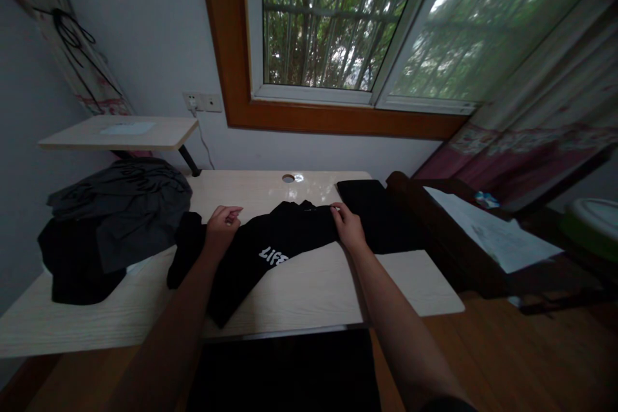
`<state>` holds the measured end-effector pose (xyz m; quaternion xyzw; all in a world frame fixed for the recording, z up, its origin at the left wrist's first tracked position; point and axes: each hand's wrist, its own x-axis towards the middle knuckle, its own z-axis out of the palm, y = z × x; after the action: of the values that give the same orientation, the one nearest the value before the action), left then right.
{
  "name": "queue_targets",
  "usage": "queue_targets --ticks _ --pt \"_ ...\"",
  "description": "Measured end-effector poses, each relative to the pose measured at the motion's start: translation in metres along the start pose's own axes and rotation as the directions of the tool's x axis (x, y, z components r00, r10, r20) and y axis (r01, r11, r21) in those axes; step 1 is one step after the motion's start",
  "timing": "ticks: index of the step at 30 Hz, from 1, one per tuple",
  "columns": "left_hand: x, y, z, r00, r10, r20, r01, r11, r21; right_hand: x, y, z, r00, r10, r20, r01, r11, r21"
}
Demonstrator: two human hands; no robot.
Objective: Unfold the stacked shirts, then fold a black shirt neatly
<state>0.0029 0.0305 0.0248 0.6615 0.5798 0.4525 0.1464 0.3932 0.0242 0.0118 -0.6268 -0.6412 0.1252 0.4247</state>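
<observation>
A black T-shirt point(284, 228) with white lettering lies on the pale wooden desk point(309, 290), spread at a slant with its collar toward the window. My right hand point(348, 226) pinches the shirt's upper right edge between thumb and fingers. At the other side, my left hand point(223, 226) is over the shirt's left part, its fingers loosely bent and pointing right. Its fingertips show against the bare desk, with no cloth visible between them. Part of the black cloth sticks out left of my left wrist. My left forearm hides some of the shirt.
A heap of dark grey and black clothes point(140, 212) sits at the left, by a small raised shelf point(120, 132). Folded black cloth point(379, 212) lies right of the shirt. Further right, papers point(487, 232) rest on dark brown furniture. A window is behind the desk.
</observation>
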Motion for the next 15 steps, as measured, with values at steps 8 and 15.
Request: queue_targets --ticks 8,15 --pt "0.0017 -0.0089 0.0048 0.999 0.053 0.001 -0.053 0.998 -0.012 -0.0004 -0.0016 -0.0006 1.0 -0.014 0.006 0.014 1.0 -0.015" --pt "0.0011 -0.0069 0.0041 0.999 0.048 0.015 -0.048 0.999 -0.003 0.0006 -0.0012 0.0 1.0 -0.02 -0.001 0.02 1.0 0.017"
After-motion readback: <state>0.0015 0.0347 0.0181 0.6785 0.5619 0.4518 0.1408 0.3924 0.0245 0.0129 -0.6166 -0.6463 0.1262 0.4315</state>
